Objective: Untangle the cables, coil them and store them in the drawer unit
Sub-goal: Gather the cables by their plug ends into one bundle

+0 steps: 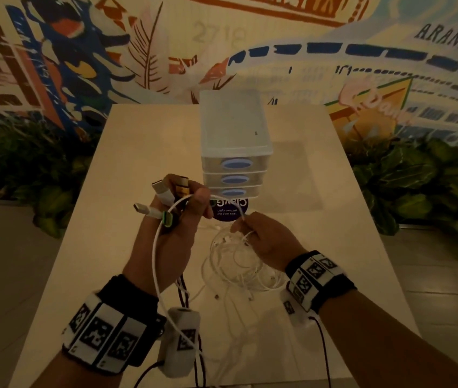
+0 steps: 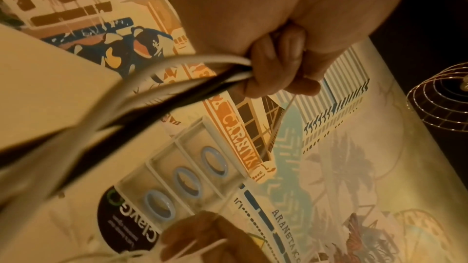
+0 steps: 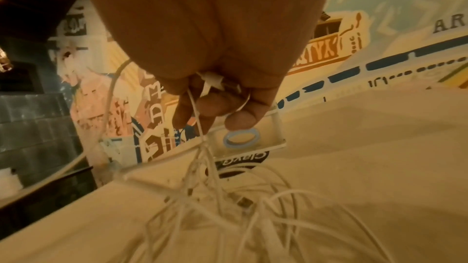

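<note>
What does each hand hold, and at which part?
Left hand: several cables, gripped near their plugs. Right hand: thin white cable, pinched along its length above the tangle.

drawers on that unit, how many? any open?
3. The drawer unit stands at the table's middle, drawers stacked: top drawer, middle drawer, bottom drawer, each with a blue oval handle. All look closed; the bottom one is partly hidden behind the left hand.

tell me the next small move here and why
Probably lift the right hand a little and draw its thin white cable away from the tangle, because the pile is still knotted on the table. The left hand already grips several plug ends, and all three drawers of the drawer unit look closed, so storing seems premature.
</note>
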`<state>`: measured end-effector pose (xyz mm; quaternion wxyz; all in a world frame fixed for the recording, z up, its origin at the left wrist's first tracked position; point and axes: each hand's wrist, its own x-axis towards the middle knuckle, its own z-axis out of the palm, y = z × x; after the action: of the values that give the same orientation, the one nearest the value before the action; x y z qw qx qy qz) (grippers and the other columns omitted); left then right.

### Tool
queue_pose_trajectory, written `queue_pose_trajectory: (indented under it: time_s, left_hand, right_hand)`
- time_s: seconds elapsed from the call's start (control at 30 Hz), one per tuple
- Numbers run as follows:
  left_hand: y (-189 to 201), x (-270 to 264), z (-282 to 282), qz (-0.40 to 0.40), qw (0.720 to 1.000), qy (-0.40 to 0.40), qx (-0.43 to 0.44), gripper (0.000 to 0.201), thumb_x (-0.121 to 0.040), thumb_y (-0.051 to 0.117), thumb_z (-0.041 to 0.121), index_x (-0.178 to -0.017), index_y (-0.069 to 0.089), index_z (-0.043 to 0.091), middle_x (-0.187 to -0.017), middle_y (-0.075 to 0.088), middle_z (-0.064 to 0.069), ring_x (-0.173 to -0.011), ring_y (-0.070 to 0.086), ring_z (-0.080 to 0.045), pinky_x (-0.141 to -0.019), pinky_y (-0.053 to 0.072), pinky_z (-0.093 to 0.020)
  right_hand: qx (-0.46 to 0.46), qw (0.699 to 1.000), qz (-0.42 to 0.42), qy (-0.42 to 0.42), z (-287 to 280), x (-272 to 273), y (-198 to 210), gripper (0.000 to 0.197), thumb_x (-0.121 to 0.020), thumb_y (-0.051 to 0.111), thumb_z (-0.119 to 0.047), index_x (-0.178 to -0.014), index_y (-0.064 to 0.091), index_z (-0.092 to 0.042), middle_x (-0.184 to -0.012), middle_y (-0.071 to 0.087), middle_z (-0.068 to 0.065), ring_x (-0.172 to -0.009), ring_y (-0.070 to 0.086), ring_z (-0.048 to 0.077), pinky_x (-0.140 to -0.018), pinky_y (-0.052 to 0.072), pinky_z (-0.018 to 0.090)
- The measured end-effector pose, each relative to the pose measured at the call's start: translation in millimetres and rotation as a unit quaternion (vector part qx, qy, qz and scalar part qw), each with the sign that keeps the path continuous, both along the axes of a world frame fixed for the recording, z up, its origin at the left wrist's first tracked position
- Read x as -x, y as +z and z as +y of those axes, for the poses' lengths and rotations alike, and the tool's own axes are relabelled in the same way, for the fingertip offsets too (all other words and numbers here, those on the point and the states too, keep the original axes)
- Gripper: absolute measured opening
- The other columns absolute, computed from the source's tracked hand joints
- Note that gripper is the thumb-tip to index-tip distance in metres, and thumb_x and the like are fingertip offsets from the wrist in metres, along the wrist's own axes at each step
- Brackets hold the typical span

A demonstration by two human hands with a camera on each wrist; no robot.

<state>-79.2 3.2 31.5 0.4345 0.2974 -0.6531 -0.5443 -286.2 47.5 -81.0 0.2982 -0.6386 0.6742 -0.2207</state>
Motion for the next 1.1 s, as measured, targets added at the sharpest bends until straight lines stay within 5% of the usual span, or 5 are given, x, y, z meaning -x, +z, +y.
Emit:
queue_pose_trajectory:
  time_s: [0.33, 0.5, 0.6, 0.8, 1.1]
  left_hand:
    - [1, -17, -2, -0.052, 0.996, 0.052, 0.043, 0.006, -0.100, 0.057, 0.015, -0.097, 0.056, 0.010, -0.079, 0.064, -0.008, -0.060, 0.058, 0.001, -0.059, 0.041, -0.006]
    - [-14, -19, -8, -0.090, 0.993, 0.074, 0.013, 0.032, -0.094, 0.070, 0.035, -0.121, 0.059, 0.022, -0.093, 0.069, 0.005, -0.082, 0.066, -0.025, -0.076, 0.056, -0.035]
    - [-22, -15, -8, -0.152, 0.987, 0.040, -0.020, 0.037, -0.093, 0.068, 0.042, -0.128, 0.055, 0.040, -0.090, 0.075, 0.006, -0.101, 0.066, 0.003, -0.087, 0.048, -0.010]
    - [-36, 0, -3, -0.099, 0.992, -0.025, -0.072, 0.018, -0.100, 0.060, 0.026, -0.103, 0.067, 0.010, -0.081, 0.070, 0.002, -0.080, 0.066, -0.015, -0.077, 0.052, -0.023]
    - [-28, 1, -7, -0.053, 0.996, -0.004, -0.075, 0.030, -0.101, 0.050, 0.027, -0.098, 0.061, -0.001, -0.074, 0.061, 0.001, -0.050, 0.051, 0.003, -0.052, 0.041, -0.011]
  right_hand:
    - [0.107, 0.979, -0.133, -0.108, 1, 11, 22, 0.024, -0.102, 0.038, -0.036, -0.089, 0.058, -0.042, -0.086, 0.067, -0.007, -0.075, 0.066, 0.019, -0.070, 0.059, 0.049]
    - [0.144, 0.980, -0.109, -0.082, -2, 9, 33, 0.029, -0.110, 0.036, -0.035, -0.096, 0.060, -0.029, -0.075, 0.059, -0.022, -0.069, 0.057, 0.006, -0.070, 0.049, 0.027]
    - [0.105, 0.993, -0.046, -0.005, -6, 2, 40, 0.027, -0.099, 0.041, -0.030, -0.107, 0.066, -0.026, -0.079, 0.057, -0.031, -0.076, 0.056, -0.010, -0.072, 0.040, 0.011]
    - [0.119, 0.986, 0.038, 0.106, -3, -23, 42, 0.019, -0.102, 0.046, -0.036, -0.113, 0.062, -0.031, -0.110, 0.066, -0.009, -0.096, 0.062, 0.012, -0.080, 0.052, 0.030]
    - [-0.010, 0.997, 0.039, 0.071, -9, -17, -9, 0.025, -0.101, 0.044, -0.014, -0.112, 0.065, -0.021, -0.110, 0.061, -0.001, -0.098, 0.060, 0.020, -0.086, 0.052, 0.039]
